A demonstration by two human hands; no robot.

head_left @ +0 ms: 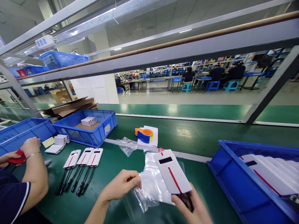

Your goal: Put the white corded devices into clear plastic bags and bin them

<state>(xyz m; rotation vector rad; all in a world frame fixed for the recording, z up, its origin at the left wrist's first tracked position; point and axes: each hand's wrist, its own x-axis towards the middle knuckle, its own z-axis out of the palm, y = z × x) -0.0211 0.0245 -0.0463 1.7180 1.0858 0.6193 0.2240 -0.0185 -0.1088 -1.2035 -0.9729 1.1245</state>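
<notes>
My right hand [195, 207] grips a white flat device [171, 171] by its lower end, where dark cables lie partly hidden in the fingers. The device is tilted, with a black window, a red stripe and a red loop at its top. My left hand [122, 185] is closed, thumb against forefinger, pinching the edge of a clear plastic bag [142, 200]. Between my hands, a pile of clear plastic bags [150, 165] lies on the green table. Left of them, three similar white devices [83, 158] rest in a row with their black cables towards me.
A blue bin [224, 174] at right holds several white devices. Another blue bin [102, 132] stands back left, near cardboard sheets [70, 107]. An orange and blue tape dispenser [146, 136] sits on white paper. At far left, a co-worker's hand [30, 146] works with something red.
</notes>
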